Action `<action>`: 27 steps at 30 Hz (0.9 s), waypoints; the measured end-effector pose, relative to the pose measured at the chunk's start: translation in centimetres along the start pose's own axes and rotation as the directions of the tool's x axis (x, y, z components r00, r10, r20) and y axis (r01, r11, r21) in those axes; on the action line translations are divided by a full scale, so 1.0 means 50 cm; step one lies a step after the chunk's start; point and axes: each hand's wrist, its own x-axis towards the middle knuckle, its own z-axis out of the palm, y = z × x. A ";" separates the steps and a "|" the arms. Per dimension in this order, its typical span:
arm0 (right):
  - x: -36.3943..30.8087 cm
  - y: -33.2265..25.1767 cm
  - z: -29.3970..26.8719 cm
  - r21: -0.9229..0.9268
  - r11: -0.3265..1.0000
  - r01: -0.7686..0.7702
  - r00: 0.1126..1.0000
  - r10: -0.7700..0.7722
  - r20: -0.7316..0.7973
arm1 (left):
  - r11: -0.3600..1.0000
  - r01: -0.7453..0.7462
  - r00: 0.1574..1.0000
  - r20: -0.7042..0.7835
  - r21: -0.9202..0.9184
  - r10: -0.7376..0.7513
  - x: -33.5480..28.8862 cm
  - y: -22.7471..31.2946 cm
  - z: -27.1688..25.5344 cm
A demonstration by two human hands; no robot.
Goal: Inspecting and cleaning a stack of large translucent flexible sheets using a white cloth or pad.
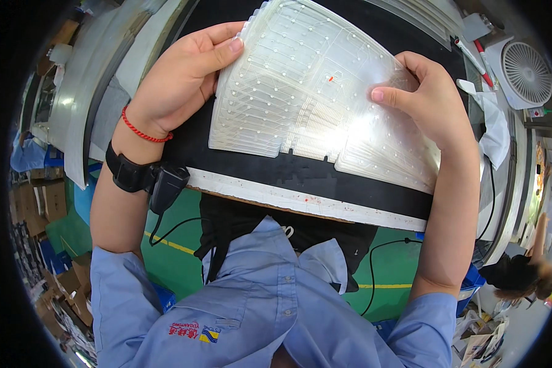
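Head view: we list one stack of clear sheets, fanned in overlapping layers, above the black tabletop and close to its near edge; whether it rests there we cannot tell. Left hand: closed on the stack's left edge, thumb on top. Right hand: gripping the right side, thumb flat on the upper face. By the tabletop's right edge, toward the far corner, we record two pens, a white fan and a white cloth.
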 end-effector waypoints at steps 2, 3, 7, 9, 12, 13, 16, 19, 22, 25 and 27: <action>-0.002 -0.003 0.002 -0.025 1.000 -0.002 1.000 0.002 -0.013 | 1.000 -0.002 1.000 -0.003 -0.004 0.002 0.000 -0.002 -0.001; -0.003 -0.006 0.003 -0.050 0.999 -0.004 1.000 0.003 -0.026 | 1.000 -0.008 1.000 0.003 0.003 0.008 0.001 -0.004 -0.003; -0.009 -0.021 0.003 -0.062 0.998 -0.033 0.999 0.031 -0.035 | 1.000 0.001 1.000 0.031 -0.012 -0.001 0.001 -0.004 -0.008; -0.011 -0.026 0.002 -0.091 0.995 -0.042 0.998 0.038 -0.044 | 1.000 -0.006 1.000 0.029 -0.009 0.006 0.002 -0.006 -0.008; -0.018 -0.034 -0.002 -0.077 0.996 -0.051 0.996 0.046 -0.075 | 1.000 -0.022 0.999 0.030 -0.016 0.022 0.004 -0.005 -0.005; -0.019 -0.034 -0.004 -0.075 0.996 -0.051 0.996 0.045 -0.074 | 0.999 -0.029 0.999 0.033 -0.026 0.030 0.004 -0.005 -0.005; -0.023 -0.033 -0.008 -0.065 0.997 -0.050 0.991 0.041 -0.124 | 0.999 -0.012 0.998 -0.060 -0.043 0.009 0.002 -0.012 -0.011; -0.026 -0.038 -0.005 -0.050 0.998 -0.025 0.990 0.018 -0.138 | 0.994 -0.028 0.994 -0.112 -0.107 0.016 0.005 -0.016 -0.016; -0.024 -0.042 -0.009 -0.081 0.997 -0.011 0.989 -0.001 -0.147 | 0.998 -0.046 0.982 -0.187 -0.044 0.037 0.006 -0.018 -0.015; -0.022 -0.041 -0.010 -0.023 0.999 -0.024 0.986 0.019 -0.163 | 0.998 -0.036 0.975 -0.223 -0.051 0.024 0.007 -0.014 -0.005; -0.019 -0.049 -0.002 -0.084 0.996 -0.006 0.991 -0.005 -0.135 | 0.999 -0.026 0.977 -0.211 -0.033 0.018 0.009 -0.012 -0.001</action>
